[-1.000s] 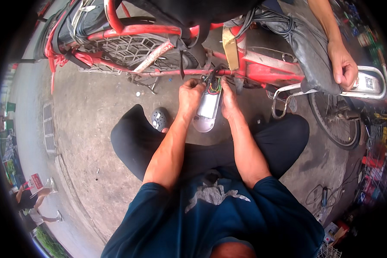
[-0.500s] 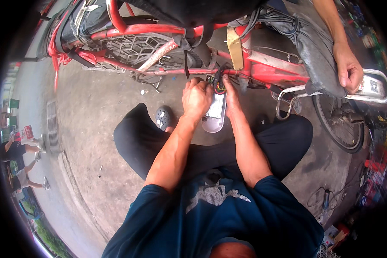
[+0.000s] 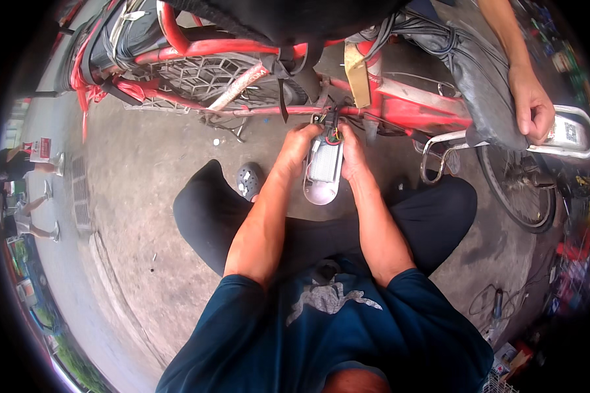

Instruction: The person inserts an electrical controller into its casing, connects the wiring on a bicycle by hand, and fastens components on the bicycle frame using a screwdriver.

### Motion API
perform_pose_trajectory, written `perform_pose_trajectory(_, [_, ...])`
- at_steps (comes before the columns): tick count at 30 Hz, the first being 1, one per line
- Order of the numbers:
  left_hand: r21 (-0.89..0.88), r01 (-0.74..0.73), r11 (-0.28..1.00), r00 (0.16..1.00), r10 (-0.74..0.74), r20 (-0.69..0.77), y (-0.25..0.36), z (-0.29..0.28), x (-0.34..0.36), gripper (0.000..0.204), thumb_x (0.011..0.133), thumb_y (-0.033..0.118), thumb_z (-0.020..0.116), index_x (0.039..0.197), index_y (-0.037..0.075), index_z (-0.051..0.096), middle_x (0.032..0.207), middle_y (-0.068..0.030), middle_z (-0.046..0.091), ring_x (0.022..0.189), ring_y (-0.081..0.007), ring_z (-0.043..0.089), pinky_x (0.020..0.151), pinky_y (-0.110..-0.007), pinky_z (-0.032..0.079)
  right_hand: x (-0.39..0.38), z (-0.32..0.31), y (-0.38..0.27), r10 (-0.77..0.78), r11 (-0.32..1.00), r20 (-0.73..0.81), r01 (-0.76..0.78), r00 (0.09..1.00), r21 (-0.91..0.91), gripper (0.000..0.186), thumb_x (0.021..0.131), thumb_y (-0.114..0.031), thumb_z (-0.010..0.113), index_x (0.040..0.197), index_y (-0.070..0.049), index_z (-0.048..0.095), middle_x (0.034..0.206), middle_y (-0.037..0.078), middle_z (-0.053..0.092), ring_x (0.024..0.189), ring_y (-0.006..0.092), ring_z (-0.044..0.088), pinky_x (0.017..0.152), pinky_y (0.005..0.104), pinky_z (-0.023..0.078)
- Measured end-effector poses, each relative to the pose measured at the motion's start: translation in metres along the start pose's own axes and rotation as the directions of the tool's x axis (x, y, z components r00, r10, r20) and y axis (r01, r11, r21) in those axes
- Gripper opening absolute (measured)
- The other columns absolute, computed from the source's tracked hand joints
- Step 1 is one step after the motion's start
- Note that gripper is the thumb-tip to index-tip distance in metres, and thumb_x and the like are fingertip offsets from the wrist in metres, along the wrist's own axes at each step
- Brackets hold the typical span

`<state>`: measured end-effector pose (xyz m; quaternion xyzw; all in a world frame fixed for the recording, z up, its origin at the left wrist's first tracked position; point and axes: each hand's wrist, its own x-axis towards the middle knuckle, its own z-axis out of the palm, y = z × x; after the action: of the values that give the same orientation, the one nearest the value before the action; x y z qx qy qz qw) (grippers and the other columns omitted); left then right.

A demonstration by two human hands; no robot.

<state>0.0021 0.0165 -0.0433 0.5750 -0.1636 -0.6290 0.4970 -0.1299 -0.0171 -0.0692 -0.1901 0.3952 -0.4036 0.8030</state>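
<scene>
Between my legs, below the red bicycle frame, a long silver housing (image 3: pixel 322 173) is held lengthwise, its top open on coloured wires (image 3: pixel 334 136) and a black connector or bundle at the upper end. My left hand (image 3: pixel 298 147) is closed on the housing's upper left side, fingers bent at the wires' end. My right hand (image 3: pixel 353 152) grips the right side, thumb near the wires; its other fingers are partly hidden.
A red bicycle (image 3: pixel 413 112) spans the top, with a metal rack (image 3: pixel 432 157) and wheel (image 3: pixel 514 219) at right. Another person's hand (image 3: pixel 534 114) rests by a grey bag (image 3: pixel 485 98). Passers-by (image 3: pixel 23 219) are at left; cables and a tool (image 3: pixel 498 304) lie at lower right.
The housing has shifted slightly right since a second ago. My left hand reached over it half a second ago and is now back at its left edge. The passers-by have moved up the left side.
</scene>
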Motion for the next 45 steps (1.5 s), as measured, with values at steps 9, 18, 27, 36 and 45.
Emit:
perform_pose_trajectory(9, [0.054, -0.104, 0.993, 0.981, 0.111, -0.161, 0.006, 0.013, -0.001, 0.039, 0.075, 0.011, 0.066, 0.105, -0.011, 0.057, 0.088, -0.0138, 0.063, 0.077, -0.0191, 0.06, 0.067, -0.033, 0.048, -0.027, 0.014, -0.002, -0.554, 0.743, -0.206, 0.368, 0.806, -0.56, 0.046, 0.087, -0.035, 0.067, 0.116, -0.001, 0.059, 0.108, 0.01, 0.06, 0.094, 0.0186, 0.059, 0.08, 0.0351, 0.047])
perform_pose_trajectory(18, [0.104, -0.213, 0.972, 0.961, 0.227, -0.157, -0.011, 0.008, 0.017, 0.042, 0.072, 0.014, 0.067, 0.105, -0.011, 0.058, 0.091, -0.015, 0.065, 0.077, -0.0184, 0.06, 0.068, -0.032, 0.048, -0.029, 0.025, -0.032, -0.646, 0.083, 0.242, 0.382, 0.724, -0.92, 0.033, 0.073, -0.026, 0.08, 0.093, -0.002, 0.068, 0.086, 0.01, 0.066, 0.077, 0.0191, 0.062, 0.07, 0.0328, 0.049])
perform_pose_trajectory(27, [0.027, -0.191, 0.981, 0.971, 0.193, -0.142, 0.005, 0.015, 0.005, 0.041, 0.073, 0.014, 0.068, 0.106, -0.01, 0.06, 0.093, -0.0143, 0.066, 0.077, -0.019, 0.061, 0.07, -0.031, 0.048, -0.024, 0.022, -0.045, -0.541, 0.067, 0.126, 0.192, 0.832, -0.979, 0.026, 0.081, -0.014, 0.061, 0.104, -0.002, 0.062, 0.079, 0.007, 0.067, 0.066, 0.0139, 0.062, 0.061, 0.0301, 0.049])
perform_pose_trajectory(36, [-0.152, -0.2, 0.968, 0.975, 0.182, -0.126, 0.008, 0.018, 0.019, 0.029, 0.076, 0.013, 0.068, 0.096, -0.007, 0.066, 0.085, -0.0125, 0.068, 0.071, -0.018, 0.062, 0.065, -0.031, 0.047, -0.032, 0.019, -0.035, -0.373, 0.671, -0.022, 0.253, 0.928, -0.697, 0.023, 0.086, -0.01, 0.059, 0.107, -0.003, 0.063, 0.076, 0.002, 0.062, 0.06, 0.008, 0.057, 0.05, 0.023, 0.044])
perform_pose_trajectory(45, [-0.069, -0.292, 0.954, 0.942, 0.274, -0.194, 0.009, 0.026, 0.017, 0.021, 0.078, 0.011, 0.067, 0.09, -0.007, 0.068, 0.082, -0.0116, 0.067, 0.068, -0.0172, 0.061, 0.062, -0.032, 0.047, -0.045, 0.024, -0.028, -0.555, 0.047, 0.117, 0.172, 0.824, -0.984, 0.022, 0.079, -0.016, 0.057, 0.093, 0.0, 0.063, 0.08, 0.021, 0.064, 0.073, 0.0342, 0.064, 0.067, 0.0424, 0.049])
